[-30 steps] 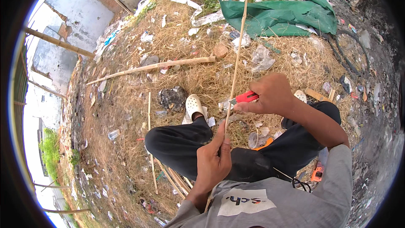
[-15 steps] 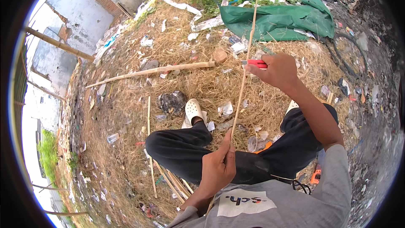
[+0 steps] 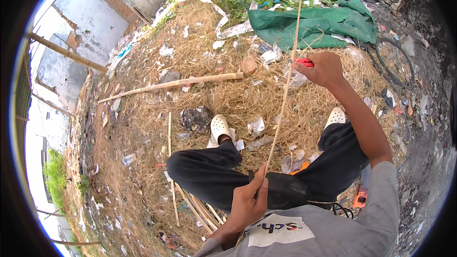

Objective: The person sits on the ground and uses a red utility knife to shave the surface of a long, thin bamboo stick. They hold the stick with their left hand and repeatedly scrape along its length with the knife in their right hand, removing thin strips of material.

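A long, thin bamboo strip (image 3: 284, 100) slants away from my lap, its far tip over the green sheet. My left hand (image 3: 249, 200) is closed round its near end, thumb pressed along it, above my left thigh. Out toward the far part of the strip, my right hand (image 3: 324, 70) is closed on a red-handled utility knife (image 3: 303, 62). The knife's blade end meets the strip; my fingers partly cover its handle.
A thicker bamboo piece (image 3: 176, 84) lies on dry grass ahead. Several strips (image 3: 197, 209) rest by my left leg, near a thin stick (image 3: 172, 171). A dark lump (image 3: 195, 118) sits beside my left clog (image 3: 220, 127). Beyond lies a green sheet (image 3: 316, 28); litter is scattered around.
My right hand and the knife have moved slightly farther out and to the right along the strip. The strip leans more to the right. My left hand has shifted slightly right and nearer me.
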`<state>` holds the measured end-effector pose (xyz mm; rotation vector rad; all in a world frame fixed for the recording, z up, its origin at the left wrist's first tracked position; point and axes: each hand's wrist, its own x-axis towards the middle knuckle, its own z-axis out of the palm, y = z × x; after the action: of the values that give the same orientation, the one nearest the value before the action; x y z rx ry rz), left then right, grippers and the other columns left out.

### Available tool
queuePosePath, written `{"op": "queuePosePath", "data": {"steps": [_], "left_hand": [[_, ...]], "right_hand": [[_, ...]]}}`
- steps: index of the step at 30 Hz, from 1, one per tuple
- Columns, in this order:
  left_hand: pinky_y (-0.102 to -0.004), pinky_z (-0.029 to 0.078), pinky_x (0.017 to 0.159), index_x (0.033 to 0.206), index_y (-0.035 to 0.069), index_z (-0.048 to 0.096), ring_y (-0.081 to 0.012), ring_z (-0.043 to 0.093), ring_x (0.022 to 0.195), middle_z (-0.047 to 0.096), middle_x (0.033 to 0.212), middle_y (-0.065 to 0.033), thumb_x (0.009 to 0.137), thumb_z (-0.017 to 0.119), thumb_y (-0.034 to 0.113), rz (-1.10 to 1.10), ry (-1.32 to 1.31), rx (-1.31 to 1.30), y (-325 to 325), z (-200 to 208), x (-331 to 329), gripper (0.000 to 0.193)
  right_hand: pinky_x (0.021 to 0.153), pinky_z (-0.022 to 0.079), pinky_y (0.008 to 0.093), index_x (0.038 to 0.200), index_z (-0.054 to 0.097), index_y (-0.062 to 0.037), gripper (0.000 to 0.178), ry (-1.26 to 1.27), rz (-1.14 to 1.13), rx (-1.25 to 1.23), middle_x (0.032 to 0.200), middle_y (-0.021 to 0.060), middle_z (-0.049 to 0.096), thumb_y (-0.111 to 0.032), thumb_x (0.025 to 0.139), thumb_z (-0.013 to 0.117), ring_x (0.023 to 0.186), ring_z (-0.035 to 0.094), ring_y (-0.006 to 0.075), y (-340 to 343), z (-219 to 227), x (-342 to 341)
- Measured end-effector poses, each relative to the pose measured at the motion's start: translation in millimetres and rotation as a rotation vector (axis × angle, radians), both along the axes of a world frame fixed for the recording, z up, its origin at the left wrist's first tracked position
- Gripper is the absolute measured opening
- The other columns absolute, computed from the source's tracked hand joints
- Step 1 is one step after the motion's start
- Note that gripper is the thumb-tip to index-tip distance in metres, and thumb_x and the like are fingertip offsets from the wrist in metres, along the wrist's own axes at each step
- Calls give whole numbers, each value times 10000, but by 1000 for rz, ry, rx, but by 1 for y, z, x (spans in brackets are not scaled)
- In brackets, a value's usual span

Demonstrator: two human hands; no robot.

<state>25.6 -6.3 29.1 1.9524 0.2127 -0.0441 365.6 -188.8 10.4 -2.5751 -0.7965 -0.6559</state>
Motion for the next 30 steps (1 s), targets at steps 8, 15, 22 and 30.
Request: {"op": "queuePosePath", "data": {"steps": [8, 15, 22, 30], "left_hand": [[-218, 369, 523, 1404, -19, 471, -39, 442, 568, 471, 614, 11, 1017, 473, 99, -29, 115, -90, 0, 9, -7, 405], [-182, 317, 489, 1416, -7, 450, -26, 465, 542, 546, 638, -7, 1064, 395, 188, 106, 214, -554, 19, -15, -22, 406], [-161, 272, 376, 1307, -25, 504, -21, 354, 370, 545, 573, -22, 1068, 373, 246, 125, 47, -623, 29, -11, 46, 384], [-211, 268, 410, 1183, 15, 525, -52, 316, 361, 456, 506, 1, 1071, 362, 260, 115, 56, -788, 18, 1, 64, 315]], "right_hand": [[572, 485, 424, 663, 664, -95, 745, 97, -290, -42, 562, 126, 599, -809, 795, 497, 594, 648, 272, -14, 0, 43], [588, 408, 406, 574, 574, -66, 806, 424, -411, 298, 565, 95, 530, -810, 843, 420, 565, 513, 261, -88, 6, 86], [471, 406, 419, 599, 601, -69, 648, 314, 245, 46, 489, 123, 497, -681, 813, 614, 466, 539, 322, 22, 10, -83], [429, 394, 397, 542, 551, -99, 645, 283, 507, 5, 482, 88, 507, -702, 724, 688, 446, 549, 296, 40, 5, -119]]}}
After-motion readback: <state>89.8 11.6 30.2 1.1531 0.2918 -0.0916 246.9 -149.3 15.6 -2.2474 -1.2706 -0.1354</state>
